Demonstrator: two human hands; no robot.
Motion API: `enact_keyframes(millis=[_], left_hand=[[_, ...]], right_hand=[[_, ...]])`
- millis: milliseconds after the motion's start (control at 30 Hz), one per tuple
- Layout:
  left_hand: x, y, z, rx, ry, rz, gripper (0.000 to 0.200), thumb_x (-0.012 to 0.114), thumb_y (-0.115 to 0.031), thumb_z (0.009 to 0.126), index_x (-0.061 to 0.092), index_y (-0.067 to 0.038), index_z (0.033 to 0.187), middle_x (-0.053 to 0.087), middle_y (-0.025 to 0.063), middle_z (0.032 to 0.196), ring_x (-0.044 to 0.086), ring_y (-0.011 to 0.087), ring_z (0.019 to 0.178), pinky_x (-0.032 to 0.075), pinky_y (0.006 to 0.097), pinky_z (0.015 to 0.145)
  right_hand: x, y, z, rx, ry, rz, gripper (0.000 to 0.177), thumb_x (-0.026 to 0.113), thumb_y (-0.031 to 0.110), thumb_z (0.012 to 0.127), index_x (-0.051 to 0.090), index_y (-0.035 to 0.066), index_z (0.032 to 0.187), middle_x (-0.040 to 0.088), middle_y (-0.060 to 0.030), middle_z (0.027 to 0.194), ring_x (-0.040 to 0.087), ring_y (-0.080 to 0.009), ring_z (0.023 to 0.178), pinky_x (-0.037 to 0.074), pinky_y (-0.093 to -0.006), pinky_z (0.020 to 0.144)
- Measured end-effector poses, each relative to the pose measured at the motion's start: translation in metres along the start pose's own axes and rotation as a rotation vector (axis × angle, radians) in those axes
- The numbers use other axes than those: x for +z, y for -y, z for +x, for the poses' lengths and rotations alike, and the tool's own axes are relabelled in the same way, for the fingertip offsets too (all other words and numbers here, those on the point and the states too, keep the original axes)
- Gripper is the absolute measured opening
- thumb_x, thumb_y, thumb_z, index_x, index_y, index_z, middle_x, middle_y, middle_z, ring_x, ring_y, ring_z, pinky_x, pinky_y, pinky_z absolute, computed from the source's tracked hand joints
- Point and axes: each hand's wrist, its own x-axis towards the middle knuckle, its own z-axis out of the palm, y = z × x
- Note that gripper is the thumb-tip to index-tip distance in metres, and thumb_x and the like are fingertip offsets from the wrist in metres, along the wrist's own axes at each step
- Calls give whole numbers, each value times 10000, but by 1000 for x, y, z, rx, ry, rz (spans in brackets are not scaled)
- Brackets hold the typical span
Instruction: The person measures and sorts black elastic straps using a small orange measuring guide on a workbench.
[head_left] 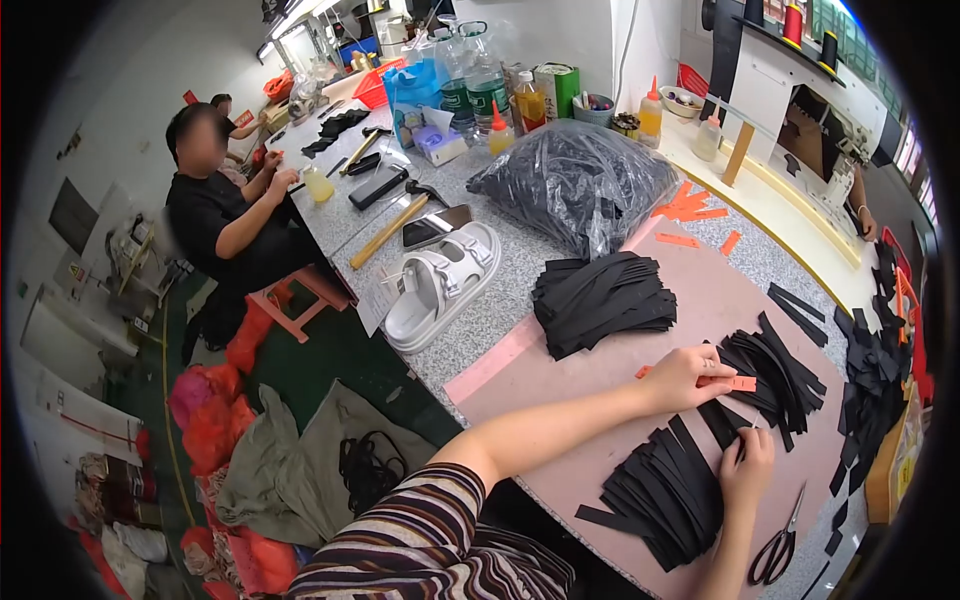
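Note:
My left hand [688, 380] is closed on an orange strip [742, 384] with small dark marks, which sticks out past the fingertips. Just below it, my right hand [748, 466] pinches a black fabric strip [722, 422]. The two hands are close together over a pinkish work mat [500, 385]. A fanned pile of black strips [662, 495] lies left of my right hand. Another loose bunch of black strips [775, 375] is beyond the hands, and a thick stack of black strips [604, 302] sits farther back.
Black-handled scissors [775, 555] lie at the right. More orange strips [690, 205] rest beside a plastic bag of dark material [580, 180]. White sandals [440, 285], a hammer [390, 230] and a phone [437, 226] are left. A seated person [225, 190] works across; a sewing machine [840, 190] stands right.

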Motion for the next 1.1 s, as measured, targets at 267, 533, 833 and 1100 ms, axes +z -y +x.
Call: enact_keyframes(millis=[267,533,833,1100], left_hand=[[-9,0,7,-137,-160,-79,268,817,-164,901,796,-61,1147,685,39,886,624,126,739,503,275,704],[-2,23,3,-251,-193,-131,262,819,-185,894,801,-73,1130,705,41,886,613,125,731,491,282,686],[11,32,-1,-134,-172,-33,272,776,-224,918,788,-53,1129,688,109,874,653,220,753,508,345,702],[12,22,-4,-120,-70,-96,243,721,-281,954,789,-114,1116,610,111,817,652,280,684,500,409,644]], right_hand=[[-30,2,-27,-44,-87,118,198,688,-45,873,736,-2,1061,614,-114,854,608,-300,784,481,-394,715],[-62,26,-66,-12,91,188,250,617,-57,923,716,-4,1147,648,-176,1003,629,-332,915,492,-432,848],[-35,-47,-140,653,-392,400,309,578,161,1065,668,-86,1228,706,-244,1173,681,-333,1060,542,-396,950],[-16,-30,-79,612,-392,259,287,595,152,1049,689,-82,1187,720,-240,1127,680,-346,1031,537,-403,944]])
